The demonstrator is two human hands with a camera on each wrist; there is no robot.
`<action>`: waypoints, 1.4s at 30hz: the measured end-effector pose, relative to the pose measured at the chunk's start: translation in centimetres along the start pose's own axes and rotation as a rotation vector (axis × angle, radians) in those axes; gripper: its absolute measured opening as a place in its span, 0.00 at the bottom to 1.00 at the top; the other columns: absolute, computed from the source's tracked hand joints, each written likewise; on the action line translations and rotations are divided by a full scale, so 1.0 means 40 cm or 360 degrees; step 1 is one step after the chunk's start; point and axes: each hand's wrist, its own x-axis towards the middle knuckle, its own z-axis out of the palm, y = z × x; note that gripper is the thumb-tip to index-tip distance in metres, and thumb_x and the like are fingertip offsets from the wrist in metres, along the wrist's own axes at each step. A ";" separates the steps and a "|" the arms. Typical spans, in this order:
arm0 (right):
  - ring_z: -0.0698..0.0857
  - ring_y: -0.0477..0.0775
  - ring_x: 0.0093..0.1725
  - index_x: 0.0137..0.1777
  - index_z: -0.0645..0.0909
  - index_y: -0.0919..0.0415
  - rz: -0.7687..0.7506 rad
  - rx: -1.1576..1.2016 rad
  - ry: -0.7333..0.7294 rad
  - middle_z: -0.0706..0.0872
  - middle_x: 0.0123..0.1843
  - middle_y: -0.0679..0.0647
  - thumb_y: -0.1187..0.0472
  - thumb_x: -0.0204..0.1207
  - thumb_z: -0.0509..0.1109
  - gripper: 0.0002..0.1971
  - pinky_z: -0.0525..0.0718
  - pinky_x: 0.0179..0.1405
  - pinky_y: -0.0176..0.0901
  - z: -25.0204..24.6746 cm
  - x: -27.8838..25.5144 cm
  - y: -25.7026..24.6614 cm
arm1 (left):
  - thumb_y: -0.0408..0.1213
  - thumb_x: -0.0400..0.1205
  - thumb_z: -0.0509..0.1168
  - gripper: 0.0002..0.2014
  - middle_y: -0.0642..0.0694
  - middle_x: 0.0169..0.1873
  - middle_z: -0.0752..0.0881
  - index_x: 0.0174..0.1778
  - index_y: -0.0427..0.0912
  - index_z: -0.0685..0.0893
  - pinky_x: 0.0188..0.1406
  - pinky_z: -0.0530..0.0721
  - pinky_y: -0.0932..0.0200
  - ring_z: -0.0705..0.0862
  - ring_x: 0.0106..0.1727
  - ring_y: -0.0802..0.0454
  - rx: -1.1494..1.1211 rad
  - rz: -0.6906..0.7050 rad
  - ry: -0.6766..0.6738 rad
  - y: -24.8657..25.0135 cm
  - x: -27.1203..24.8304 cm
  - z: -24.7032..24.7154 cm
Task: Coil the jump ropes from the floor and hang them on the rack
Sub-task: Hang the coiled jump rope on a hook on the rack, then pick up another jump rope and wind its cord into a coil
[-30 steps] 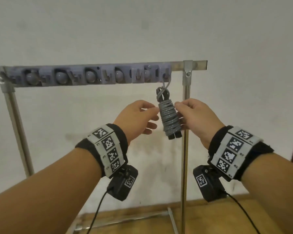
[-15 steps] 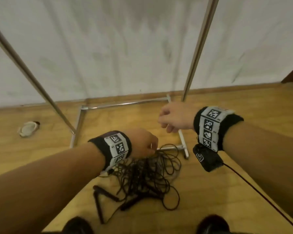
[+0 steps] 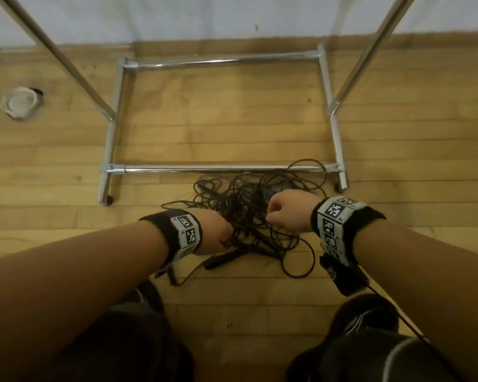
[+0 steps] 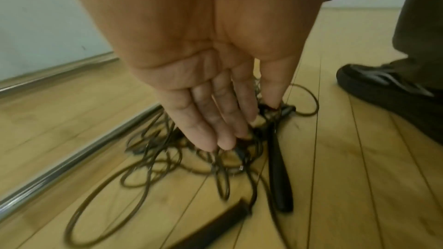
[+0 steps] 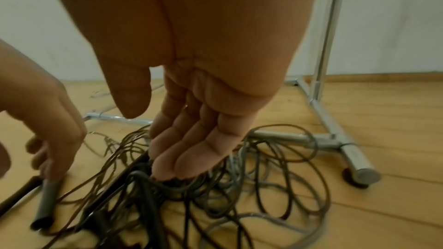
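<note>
A tangled pile of dark and grey jump ropes (image 3: 254, 213) lies on the wooden floor, just in front of the rack's chrome base bar (image 3: 218, 169). My left hand (image 3: 218, 235) reaches down into the pile's left side with its fingers (image 4: 223, 135) straight among the cords, and the thumb is at the top end of a black handle (image 4: 279, 173). In the right wrist view, those fingers touch a grey handle (image 5: 46, 202). My right hand (image 3: 284, 210) hangs over the pile's middle. Its loosely bent fingertips (image 5: 167, 169) dip into the cords, with the thumb held apart.
The rack's two slanted uprights (image 3: 66, 59) (image 3: 370, 45) rise on either side, and a castor foot (image 5: 359, 175) stands to the right of the pile. A white round object (image 3: 21, 103) lies at the far left. My dark shoes (image 3: 367, 312) (image 4: 383, 90) stand close behind the ropes.
A second ago both hands held a coiled grey rope hanging on the rack. The view has since dropped to the floor, and both hands have come down into the tangled pile.
</note>
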 end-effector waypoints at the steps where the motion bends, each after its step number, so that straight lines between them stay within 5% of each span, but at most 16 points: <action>1: 0.90 0.49 0.48 0.58 0.88 0.51 -0.0023 -0.0015 -0.0015 0.92 0.50 0.50 0.49 0.86 0.66 0.11 0.88 0.42 0.42 0.020 0.018 -0.009 | 0.42 0.92 0.59 0.16 0.45 0.56 0.85 0.74 0.46 0.82 0.41 0.76 0.57 0.85 0.54 0.42 0.0017 -0.0019 -0.0019 -0.020 0.000 0.020; 4: 0.87 0.45 0.44 0.58 0.87 0.51 -0.0124 -0.0090 -0.0148 0.89 0.47 0.47 0.48 0.86 0.65 0.12 0.83 0.34 0.38 0.074 0.056 -0.045 | 0.39 0.92 0.61 0.18 0.44 0.74 0.80 0.78 0.51 0.80 0.56 0.80 0.51 0.82 0.70 0.39 0.0064 -0.0074 -0.0089 -0.074 -0.005 0.079; 9: 0.84 0.44 0.43 0.60 0.87 0.52 -0.0224 -0.0191 -0.0208 0.86 0.49 0.45 0.48 0.86 0.66 0.12 0.81 0.35 0.37 0.100 0.077 -0.088 | 0.40 0.89 0.67 0.24 0.48 0.85 0.67 0.82 0.61 0.76 0.75 0.80 0.41 0.73 0.80 0.39 0.0251 -0.0099 -0.0212 -0.108 -0.005 0.144; 12: 0.84 0.46 0.46 0.62 0.86 0.52 -0.0248 -0.0209 -0.0186 0.87 0.51 0.47 0.49 0.87 0.65 0.12 0.82 0.39 0.38 0.091 0.081 -0.110 | 0.40 0.88 0.69 0.28 0.47 0.86 0.63 0.85 0.60 0.74 0.76 0.80 0.42 0.69 0.83 0.40 0.0283 -0.0151 -0.0224 -0.119 -0.004 0.175; 16: 0.85 0.49 0.51 0.64 0.85 0.52 -0.0252 -0.0236 -0.0174 0.86 0.52 0.47 0.50 0.87 0.65 0.13 0.83 0.43 0.42 0.090 0.085 -0.134 | 0.39 0.89 0.68 0.23 0.43 0.81 0.69 0.82 0.52 0.79 0.76 0.79 0.44 0.74 0.77 0.39 0.0293 -0.0105 -0.0160 -0.143 -0.003 0.209; 23: 0.85 0.45 0.47 0.63 0.86 0.51 -0.0218 -0.0247 -0.0186 0.83 0.45 0.42 0.49 0.87 0.65 0.13 0.83 0.43 0.41 0.124 0.090 -0.147 | 0.35 0.90 0.66 0.23 0.41 0.80 0.72 0.82 0.44 0.77 0.76 0.79 0.45 0.76 0.77 0.38 -0.0078 -0.0133 -0.0155 -0.138 0.005 0.246; 27: 0.83 0.42 0.43 0.63 0.86 0.51 -0.0239 -0.0252 -0.0184 0.83 0.45 0.41 0.49 0.86 0.66 0.12 0.83 0.41 0.38 0.132 0.091 -0.154 | 0.34 0.90 0.64 0.16 0.40 0.78 0.76 0.74 0.45 0.83 0.73 0.78 0.49 0.77 0.76 0.41 -0.0135 -0.0080 -0.0042 -0.135 -0.004 0.251; 31: 0.85 0.46 0.49 0.65 0.85 0.51 -0.0257 -0.0281 -0.0178 0.86 0.53 0.44 0.48 0.85 0.68 0.14 0.87 0.48 0.43 0.131 0.083 -0.161 | 0.28 0.83 0.69 0.19 0.48 0.66 0.75 0.66 0.53 0.77 0.58 0.88 0.50 0.81 0.61 0.45 -0.0300 -0.0099 0.0037 -0.106 -0.022 0.222; 34: 0.84 0.49 0.56 0.68 0.82 0.49 -0.0323 -0.0283 -0.0151 0.86 0.59 0.46 0.47 0.81 0.73 0.18 0.86 0.56 0.45 0.127 0.073 -0.165 | 0.33 0.82 0.69 0.18 0.52 0.56 0.80 0.61 0.57 0.72 0.51 0.90 0.51 0.83 0.51 0.50 -0.0465 -0.0038 0.0265 -0.092 -0.052 0.196; 37: 0.84 0.48 0.58 0.72 0.79 0.47 -0.0419 -0.0248 -0.0225 0.86 0.61 0.44 0.48 0.76 0.78 0.25 0.86 0.61 0.47 0.119 0.055 -0.177 | 0.40 0.81 0.71 0.20 0.54 0.49 0.83 0.66 0.55 0.71 0.43 0.90 0.52 0.84 0.45 0.52 -0.0632 -0.0029 0.0470 -0.080 -0.093 0.158; 42: 0.86 0.52 0.48 0.60 0.87 0.49 -0.0520 -0.0241 -0.0237 0.89 0.49 0.50 0.50 0.80 0.73 0.11 0.87 0.54 0.51 0.100 0.003 -0.201 | 0.52 0.85 0.69 0.07 0.55 0.41 0.86 0.56 0.58 0.80 0.36 0.79 0.58 0.85 0.41 0.57 -0.0775 0.0033 0.0609 -0.058 -0.169 0.089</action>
